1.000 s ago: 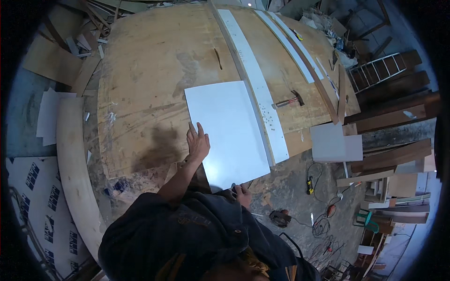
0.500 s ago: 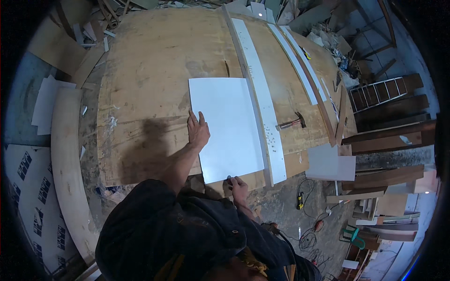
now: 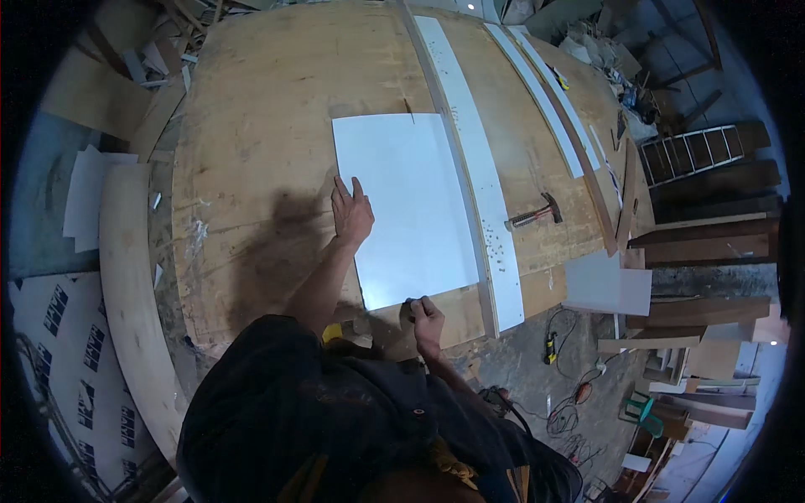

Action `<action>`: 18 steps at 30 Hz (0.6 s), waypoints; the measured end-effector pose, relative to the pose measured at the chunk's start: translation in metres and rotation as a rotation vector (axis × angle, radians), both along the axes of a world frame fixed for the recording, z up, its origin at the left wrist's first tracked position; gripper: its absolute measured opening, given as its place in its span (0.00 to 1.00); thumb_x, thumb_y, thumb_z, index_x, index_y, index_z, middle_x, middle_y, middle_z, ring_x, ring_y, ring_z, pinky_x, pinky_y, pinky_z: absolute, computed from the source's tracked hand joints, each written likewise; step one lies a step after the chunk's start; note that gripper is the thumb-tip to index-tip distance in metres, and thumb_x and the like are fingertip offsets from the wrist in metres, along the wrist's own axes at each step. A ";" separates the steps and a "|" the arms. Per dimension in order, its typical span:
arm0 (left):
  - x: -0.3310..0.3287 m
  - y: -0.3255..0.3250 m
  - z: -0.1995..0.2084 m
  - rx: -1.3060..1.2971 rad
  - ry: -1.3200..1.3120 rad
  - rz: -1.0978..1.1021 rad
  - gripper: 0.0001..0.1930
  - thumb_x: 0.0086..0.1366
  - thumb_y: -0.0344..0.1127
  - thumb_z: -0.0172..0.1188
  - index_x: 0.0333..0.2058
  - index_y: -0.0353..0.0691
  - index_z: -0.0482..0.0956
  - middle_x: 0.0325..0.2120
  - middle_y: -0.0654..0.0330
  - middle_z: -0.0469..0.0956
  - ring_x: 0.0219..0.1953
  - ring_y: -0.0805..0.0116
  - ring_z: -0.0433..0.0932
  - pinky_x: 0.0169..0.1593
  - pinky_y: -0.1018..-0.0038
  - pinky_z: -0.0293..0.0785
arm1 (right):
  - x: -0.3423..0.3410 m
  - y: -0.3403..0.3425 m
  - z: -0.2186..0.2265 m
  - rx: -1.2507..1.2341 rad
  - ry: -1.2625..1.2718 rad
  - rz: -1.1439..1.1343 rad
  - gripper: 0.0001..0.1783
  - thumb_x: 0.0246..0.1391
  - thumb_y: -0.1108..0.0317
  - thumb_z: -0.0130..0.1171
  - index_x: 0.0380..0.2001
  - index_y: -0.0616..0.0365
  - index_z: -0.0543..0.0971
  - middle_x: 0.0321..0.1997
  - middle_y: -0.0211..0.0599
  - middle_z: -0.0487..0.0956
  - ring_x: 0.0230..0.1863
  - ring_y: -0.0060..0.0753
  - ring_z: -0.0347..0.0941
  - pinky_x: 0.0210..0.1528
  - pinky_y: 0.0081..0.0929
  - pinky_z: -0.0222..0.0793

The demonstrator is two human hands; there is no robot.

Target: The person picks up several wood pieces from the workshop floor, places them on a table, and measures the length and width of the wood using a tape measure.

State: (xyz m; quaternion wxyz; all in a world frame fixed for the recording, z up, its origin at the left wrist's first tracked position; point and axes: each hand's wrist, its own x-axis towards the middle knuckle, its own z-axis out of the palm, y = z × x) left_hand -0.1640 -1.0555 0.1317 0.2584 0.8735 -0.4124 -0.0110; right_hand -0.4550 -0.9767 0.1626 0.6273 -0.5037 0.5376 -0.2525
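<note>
A white rectangular panel (image 3: pixel 407 201) lies flat on the plywood worktable, its right edge along a long white strip (image 3: pixel 470 151). My left hand (image 3: pixel 352 214) rests on the panel's left edge with fingers stretched out and apart. At the near edge of the panel, my right hand (image 3: pixel 428 321) is closed, thumb and fingers pinched together. A small dark thing (image 3: pixel 409 306) shows at its fingertips, too small to name. Small screws or similar bits (image 3: pixel 495 247) are scattered on the strip. To the right of the strip lies a hammer (image 3: pixel 537 211).
Narrow white and brown strips (image 3: pixel 549 101) lie on the right of the plywood tabletop (image 3: pixel 260 109). Boards, a ladder (image 3: pixel 692 155) and tangled cables (image 3: pixel 570 415) are on the right. A long pale board (image 3: pixel 138 293) stands at the left.
The white panel has slid away from me along the long strip. Both hands have gone with it, and my view has shifted slightly.
</note>
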 end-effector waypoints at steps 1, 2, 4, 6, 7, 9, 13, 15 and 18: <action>0.002 -0.004 0.002 0.021 -0.001 0.007 0.28 0.69 0.35 0.50 0.63 0.27 0.59 0.64 0.25 0.46 0.63 0.34 0.55 0.65 0.49 0.55 | 0.005 -0.003 0.000 -0.004 -0.020 -0.012 0.10 0.60 0.69 0.56 0.24 0.60 0.75 0.29 0.24 0.76 0.32 0.16 0.68 0.36 0.24 0.72; 0.005 -0.008 0.004 0.002 -0.005 0.005 0.28 0.69 0.35 0.50 0.63 0.26 0.59 0.64 0.25 0.46 0.63 0.34 0.55 0.65 0.49 0.55 | 0.010 -0.005 0.000 -0.009 -0.039 -0.024 0.11 0.60 0.69 0.56 0.24 0.60 0.74 0.28 0.23 0.74 0.31 0.15 0.67 0.35 0.23 0.70; 0.013 -0.014 0.004 -0.034 -0.011 0.009 0.28 0.69 0.35 0.50 0.63 0.26 0.59 0.64 0.25 0.47 0.63 0.34 0.55 0.64 0.50 0.56 | 0.017 -0.011 0.000 -0.040 -0.049 -0.022 0.11 0.60 0.70 0.56 0.24 0.60 0.74 0.26 0.20 0.72 0.30 0.14 0.64 0.33 0.21 0.68; 0.020 -0.021 -0.002 -0.041 -0.066 0.014 0.28 0.68 0.35 0.50 0.63 0.26 0.60 0.63 0.25 0.48 0.63 0.35 0.56 0.64 0.51 0.57 | 0.023 -0.019 0.001 -0.092 -0.029 0.008 0.11 0.60 0.70 0.56 0.23 0.60 0.73 0.25 0.19 0.70 0.29 0.13 0.63 0.32 0.20 0.65; 0.026 -0.025 -0.006 -0.044 -0.095 0.022 0.28 0.68 0.35 0.51 0.63 0.26 0.60 0.63 0.25 0.48 0.62 0.35 0.56 0.64 0.52 0.57 | 0.031 -0.021 0.008 -0.084 -0.062 -0.007 0.12 0.60 0.70 0.55 0.22 0.60 0.72 0.24 0.20 0.69 0.29 0.13 0.62 0.30 0.19 0.63; 0.031 -0.030 -0.007 -0.060 -0.127 0.038 0.28 0.68 0.36 0.51 0.62 0.27 0.61 0.63 0.25 0.49 0.61 0.36 0.57 0.63 0.52 0.58 | 0.048 -0.023 0.026 -0.061 -0.122 -0.046 0.14 0.60 0.70 0.54 0.20 0.60 0.69 0.22 0.21 0.66 0.27 0.14 0.60 0.28 0.19 0.60; 0.049 -0.043 -0.008 -0.086 -0.153 0.036 0.28 0.67 0.36 0.53 0.62 0.27 0.63 0.62 0.25 0.51 0.60 0.37 0.59 0.64 0.52 0.57 | 0.051 -0.036 -0.002 -0.136 -0.075 -0.004 0.11 0.61 0.71 0.56 0.24 0.61 0.73 0.26 0.20 0.71 0.30 0.14 0.62 0.33 0.19 0.63; 0.058 -0.047 -0.008 -0.054 -0.132 0.039 0.29 0.67 0.37 0.52 0.62 0.27 0.62 0.62 0.24 0.52 0.62 0.36 0.57 0.65 0.52 0.55 | 0.063 -0.040 0.000 -0.112 -0.054 -0.001 0.10 0.61 0.71 0.55 0.25 0.62 0.73 0.26 0.20 0.71 0.31 0.14 0.63 0.34 0.19 0.64; 0.069 -0.057 -0.005 -0.014 -0.065 0.050 0.29 0.68 0.38 0.51 0.63 0.28 0.61 0.62 0.25 0.51 0.65 0.36 0.54 0.67 0.52 0.51 | 0.078 -0.040 0.008 -0.116 -0.069 -0.024 0.07 0.61 0.73 0.55 0.29 0.64 0.74 0.29 0.23 0.74 0.34 0.15 0.65 0.38 0.17 0.64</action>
